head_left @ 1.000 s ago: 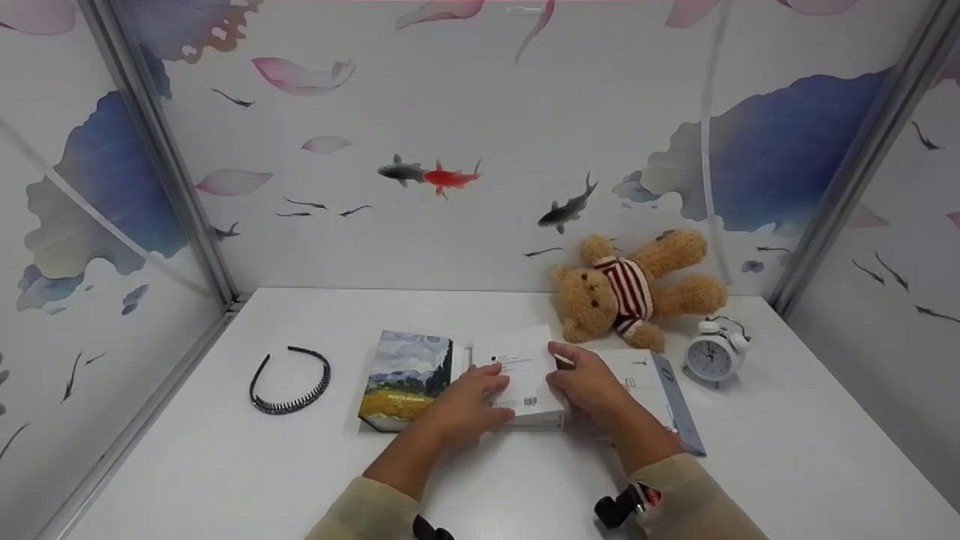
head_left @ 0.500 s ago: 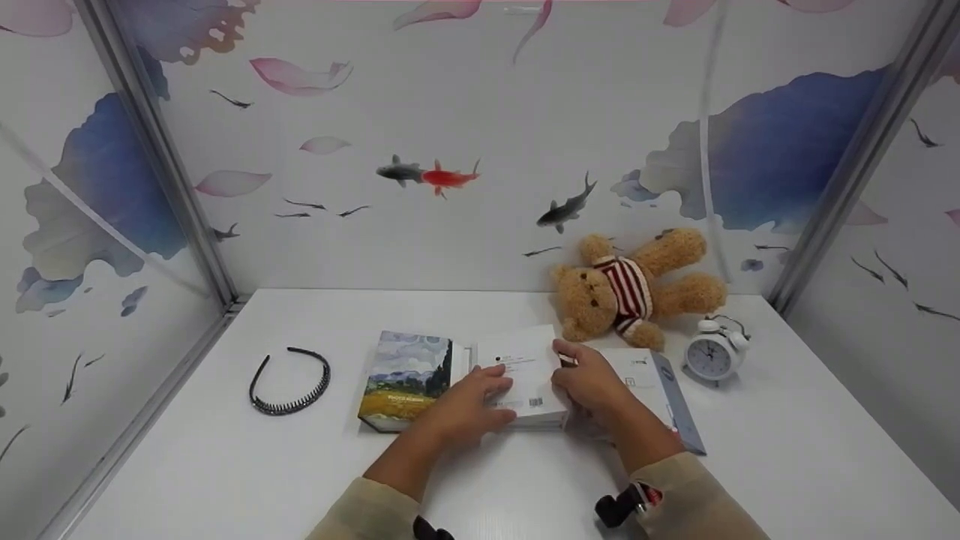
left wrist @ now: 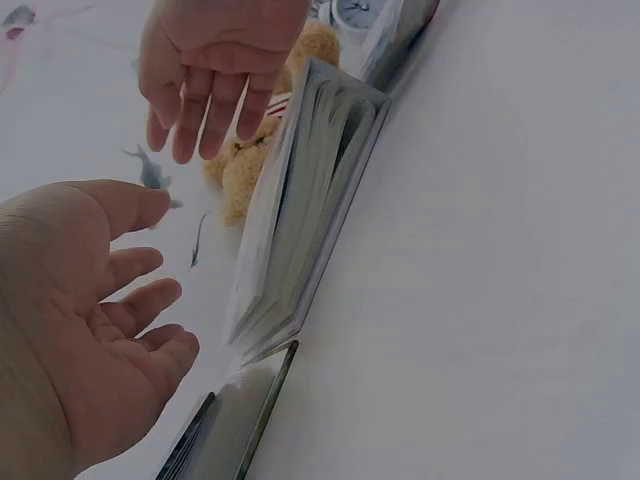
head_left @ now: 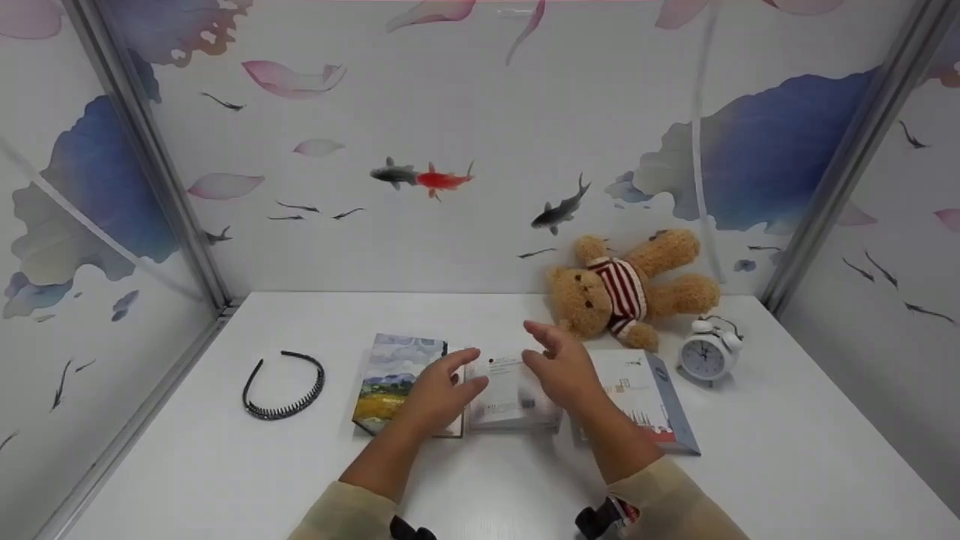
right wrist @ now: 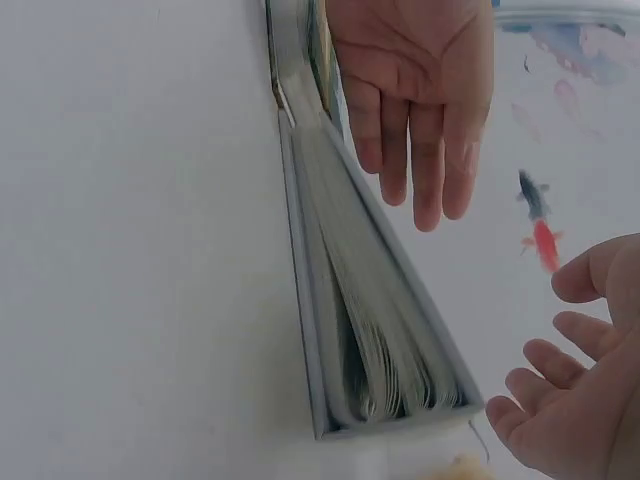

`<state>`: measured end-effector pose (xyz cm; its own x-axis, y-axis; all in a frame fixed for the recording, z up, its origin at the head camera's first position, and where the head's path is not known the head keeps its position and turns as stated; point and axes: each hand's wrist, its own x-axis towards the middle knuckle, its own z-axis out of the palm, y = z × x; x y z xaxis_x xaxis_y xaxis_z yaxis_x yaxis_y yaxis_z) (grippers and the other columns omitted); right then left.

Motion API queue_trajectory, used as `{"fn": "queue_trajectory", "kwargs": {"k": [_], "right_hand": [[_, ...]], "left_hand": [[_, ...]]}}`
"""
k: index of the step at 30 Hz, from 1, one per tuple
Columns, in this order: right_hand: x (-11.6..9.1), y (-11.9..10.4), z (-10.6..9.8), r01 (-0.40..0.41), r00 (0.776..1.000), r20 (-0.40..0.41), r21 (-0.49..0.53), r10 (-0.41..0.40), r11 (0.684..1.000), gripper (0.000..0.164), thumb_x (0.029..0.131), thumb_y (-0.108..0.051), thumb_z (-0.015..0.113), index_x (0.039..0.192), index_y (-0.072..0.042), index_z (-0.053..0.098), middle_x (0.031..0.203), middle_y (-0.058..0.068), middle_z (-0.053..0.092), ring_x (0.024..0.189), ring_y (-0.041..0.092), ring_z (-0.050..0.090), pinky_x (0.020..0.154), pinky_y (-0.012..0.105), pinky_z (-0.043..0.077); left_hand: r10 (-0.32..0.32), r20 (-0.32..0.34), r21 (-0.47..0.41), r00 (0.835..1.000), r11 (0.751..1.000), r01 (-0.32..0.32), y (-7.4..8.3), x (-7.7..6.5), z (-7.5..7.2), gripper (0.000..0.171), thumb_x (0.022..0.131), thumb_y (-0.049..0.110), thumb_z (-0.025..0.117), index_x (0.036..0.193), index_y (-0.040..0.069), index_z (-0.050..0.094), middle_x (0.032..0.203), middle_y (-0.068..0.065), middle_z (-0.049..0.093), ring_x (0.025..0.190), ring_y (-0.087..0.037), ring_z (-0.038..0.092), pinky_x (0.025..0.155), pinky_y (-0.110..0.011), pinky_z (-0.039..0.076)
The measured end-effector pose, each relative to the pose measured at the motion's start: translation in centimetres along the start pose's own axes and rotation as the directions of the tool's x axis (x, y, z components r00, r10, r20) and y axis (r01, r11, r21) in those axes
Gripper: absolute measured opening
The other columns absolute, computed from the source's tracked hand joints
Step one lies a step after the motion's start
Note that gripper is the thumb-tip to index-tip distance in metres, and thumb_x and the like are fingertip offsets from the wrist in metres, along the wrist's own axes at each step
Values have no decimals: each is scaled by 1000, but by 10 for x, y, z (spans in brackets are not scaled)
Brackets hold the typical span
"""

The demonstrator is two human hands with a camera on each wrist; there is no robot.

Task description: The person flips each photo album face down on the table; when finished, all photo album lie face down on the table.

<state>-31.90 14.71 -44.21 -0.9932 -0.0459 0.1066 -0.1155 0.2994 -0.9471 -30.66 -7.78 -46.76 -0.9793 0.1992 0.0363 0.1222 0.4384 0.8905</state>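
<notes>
A thick white photo album (head_left: 504, 390) lies face down at the middle of the table, between two other books. My left hand (head_left: 437, 396) hovers over its left side, fingers spread and holding nothing. Above the album's right edge is my right hand (head_left: 564, 373), also with loose, extended fingers and nothing in them. In the right wrist view the album's page edges (right wrist: 385, 320) fan apart between its covers. A landscape-painted album (head_left: 394, 360) sits directly left of the white one, partly hidden by my left hand and forearm.
A white-and-grey book (head_left: 637, 390) lies to the right, partly behind my right forearm. Further back is a teddy bear (head_left: 619, 292) on its side, with a white alarm clock (head_left: 705, 354) near it. A black headband (head_left: 283, 386) rests at the left.
Both hands have let go of the white album and lifted off it, moving apart. The album's cover, earlier held at its right edge, now sits lower. The head view has shifted slightly.
</notes>
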Motion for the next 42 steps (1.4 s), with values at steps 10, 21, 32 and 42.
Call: {"fn": "queue_trajectory", "kwargs": {"k": [10, 21, 32, 42], "right_hand": [[3, -13, 54, -38, 979, 206, 197, -4, 980, 52, 104, -16, 67, 155, -15, 56, 156, 15, 60, 145, 35, 59, 116, 45, 54], [7, -20, 104, -128, 964, 259, 248, 62, 960, 53, 104, -24, 70, 154, -17, 57, 163, 11, 53, 153, 32, 50, 126, 53, 43], [-1, -8, 120, -162, 947, 305, 201, 95, 966, 61, 102, -31, 73, 159, -18, 53, 173, 11, 40, 164, 35, 31, 132, 57, 31], [0, -3, 119, -185, 937, 331, 194, 113, 963, 64, 104, -27, 71, 162, -17, 48, 172, 13, 41, 162, 36, 37, 131, 57, 33]], "left_hand": [[-55, -197, -76, 979, 996, 41, -10, -12, -54, 52, 106, 33, 67, 155, 22, 57, 163, 0, 55, 157, -28, 47, 128, -46, 41], [-100, -220, -56, 970, 994, 90, -40, -28, -109, 57, 109, 36, 61, 162, 18, 48, 171, -3, 44, 164, -30, 34, 131, -46, 34], [-252, -138, -39, 958, 968, 249, -56, -31, -110, 74, 106, 37, 65, 169, 16, 33, 175, -20, 33, 165, -40, 27, 133, -58, 26], [-230, -110, -47, 967, 973, 226, -61, -30, -104, 79, 104, 25, 69, 169, 6, 28, 174, -23, 33, 164, -42, 27, 133, -59, 26]]}}
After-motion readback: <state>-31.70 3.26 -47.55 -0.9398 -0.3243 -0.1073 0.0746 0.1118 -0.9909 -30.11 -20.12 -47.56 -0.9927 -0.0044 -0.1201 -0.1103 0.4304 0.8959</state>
